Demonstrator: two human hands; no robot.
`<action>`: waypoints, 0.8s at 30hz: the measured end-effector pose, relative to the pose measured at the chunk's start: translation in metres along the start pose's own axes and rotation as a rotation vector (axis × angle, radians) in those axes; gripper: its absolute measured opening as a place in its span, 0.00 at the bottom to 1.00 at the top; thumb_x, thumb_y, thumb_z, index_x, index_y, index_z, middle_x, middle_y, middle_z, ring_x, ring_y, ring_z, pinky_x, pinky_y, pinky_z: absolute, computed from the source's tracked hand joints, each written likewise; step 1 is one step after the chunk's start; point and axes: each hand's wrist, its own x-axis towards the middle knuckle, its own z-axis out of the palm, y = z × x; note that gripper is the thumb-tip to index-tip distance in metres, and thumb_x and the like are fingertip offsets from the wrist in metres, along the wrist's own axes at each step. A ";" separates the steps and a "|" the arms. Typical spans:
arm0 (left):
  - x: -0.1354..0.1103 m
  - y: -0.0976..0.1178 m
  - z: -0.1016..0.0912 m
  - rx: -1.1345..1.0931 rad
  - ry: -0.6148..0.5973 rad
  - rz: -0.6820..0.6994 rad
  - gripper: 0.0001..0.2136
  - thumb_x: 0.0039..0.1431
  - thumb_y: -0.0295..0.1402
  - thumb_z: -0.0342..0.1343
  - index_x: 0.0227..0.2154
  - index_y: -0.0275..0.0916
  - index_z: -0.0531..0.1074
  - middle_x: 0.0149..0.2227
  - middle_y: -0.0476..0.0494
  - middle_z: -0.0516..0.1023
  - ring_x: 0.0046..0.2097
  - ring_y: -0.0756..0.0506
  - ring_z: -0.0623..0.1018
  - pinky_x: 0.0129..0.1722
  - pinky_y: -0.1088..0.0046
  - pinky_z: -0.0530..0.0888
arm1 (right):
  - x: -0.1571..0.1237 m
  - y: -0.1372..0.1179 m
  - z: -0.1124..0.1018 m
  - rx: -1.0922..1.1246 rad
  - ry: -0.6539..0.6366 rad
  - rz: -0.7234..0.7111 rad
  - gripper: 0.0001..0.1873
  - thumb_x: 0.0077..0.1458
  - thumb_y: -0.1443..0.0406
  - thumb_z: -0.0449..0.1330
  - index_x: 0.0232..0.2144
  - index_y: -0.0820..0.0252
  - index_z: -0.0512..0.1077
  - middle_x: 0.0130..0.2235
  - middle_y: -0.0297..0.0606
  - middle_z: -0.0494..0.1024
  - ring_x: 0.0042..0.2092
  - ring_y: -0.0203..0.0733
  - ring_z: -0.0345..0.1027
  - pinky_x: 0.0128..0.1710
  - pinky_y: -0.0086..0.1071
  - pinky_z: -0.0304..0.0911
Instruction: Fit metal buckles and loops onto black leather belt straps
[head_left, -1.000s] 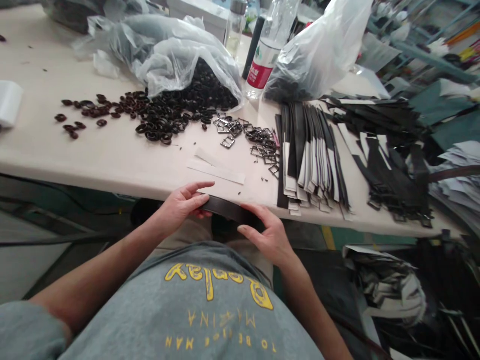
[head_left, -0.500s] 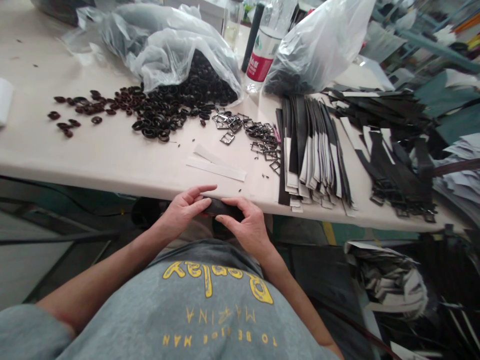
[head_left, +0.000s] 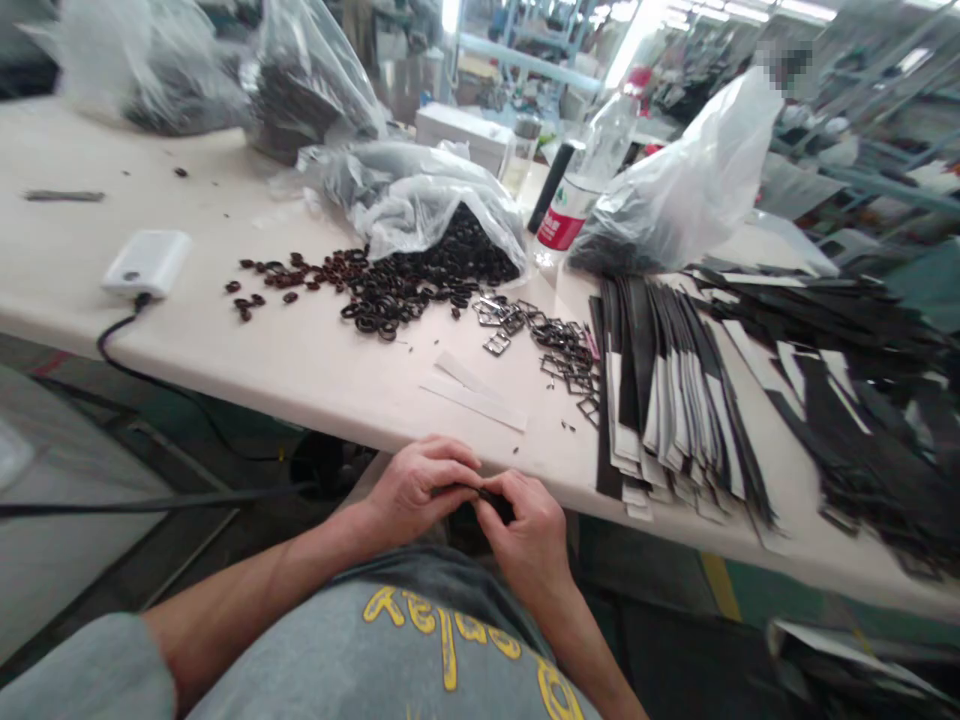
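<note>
Black strap (head_left: 493, 497), mostly hidden, pinched between left hand (head_left: 424, 485) and right hand (head_left: 529, 515) at the near edge of the table (head_left: 315, 370). Drawn together now, fingertip to fingertip or nearly so, where half a second ago set slightly apart with more black showing between. Likely meaning: a closer grip, suited to handling one spot rather than the whole length. Hard to say, under those fingers, whether folded, bent or just edge-on.

Just beyond the fingertips, two loose white paper strips (head_left: 480, 408). Farther past and a little right, a scatter of metal buckles (head_left: 564, 345); farther past and left, a heap of dark rings (head_left: 390, 290), spilling from a clear plastic bag (head_left: 420, 200). Right of the right hand, apart from it, a row of pale-ended straps (head_left: 660, 390), lying side by side. Well left of the left hand, a white box (head_left: 146, 265) with a black cord (head_left: 161, 378), now fully in view.
</note>
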 end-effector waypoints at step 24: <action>0.059 -0.087 -0.167 0.744 0.401 -0.375 0.08 0.60 0.35 0.58 0.38 0.38 0.80 0.44 0.38 0.80 0.47 0.40 0.78 0.51 0.65 0.72 | 0.016 0.036 -0.026 0.075 0.120 0.259 0.17 0.55 0.48 0.61 0.31 0.54 0.78 0.30 0.35 0.80 0.33 0.49 0.73 0.33 0.34 0.69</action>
